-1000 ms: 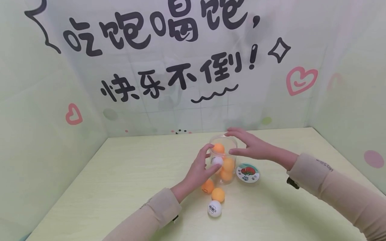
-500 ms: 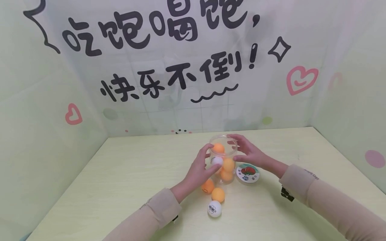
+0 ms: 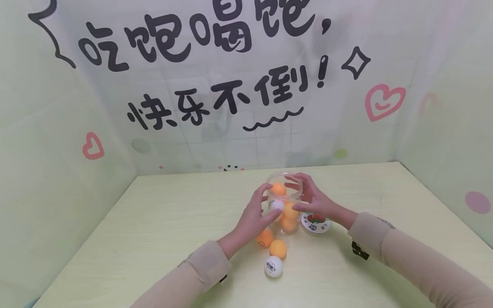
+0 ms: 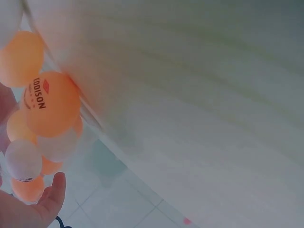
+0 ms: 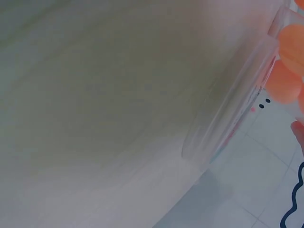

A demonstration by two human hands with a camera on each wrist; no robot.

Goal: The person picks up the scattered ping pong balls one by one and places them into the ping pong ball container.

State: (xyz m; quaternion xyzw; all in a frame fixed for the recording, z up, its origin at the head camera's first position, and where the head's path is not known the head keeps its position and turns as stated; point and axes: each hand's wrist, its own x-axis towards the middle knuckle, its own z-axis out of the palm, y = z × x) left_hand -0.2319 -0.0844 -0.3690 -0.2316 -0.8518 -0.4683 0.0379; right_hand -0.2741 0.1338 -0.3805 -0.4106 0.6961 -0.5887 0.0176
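Note:
A clear plastic jar (image 3: pixel 284 198) stands upright and uncovered on the table, with several orange and white table tennis balls inside. My left hand (image 3: pixel 252 218) grips its left side, thumb at the front. From the right, my right hand (image 3: pixel 321 202) wraps the jar, thumb at the front and fingers seen through the wall behind. Outside the jar, a dark orange ball (image 3: pixel 265 238), a lighter orange ball (image 3: pixel 278 249) and a white ball (image 3: pixel 273 266) lie in a row toward me. The left wrist view shows printed lettering on the dark orange ball (image 4: pixel 52 104).
A round lid (image 3: pixel 316 223) with a tomato picture lies just right of the jar, under my right forearm's side. The pale wooden table (image 3: pixel 173 239) ends at a printed curtain (image 3: pixel 215 149) behind and at both sides.
My right hand has come down from above the jar's rim and closed round its right side. The left hand, jar, lid and loose balls have stayed in place.

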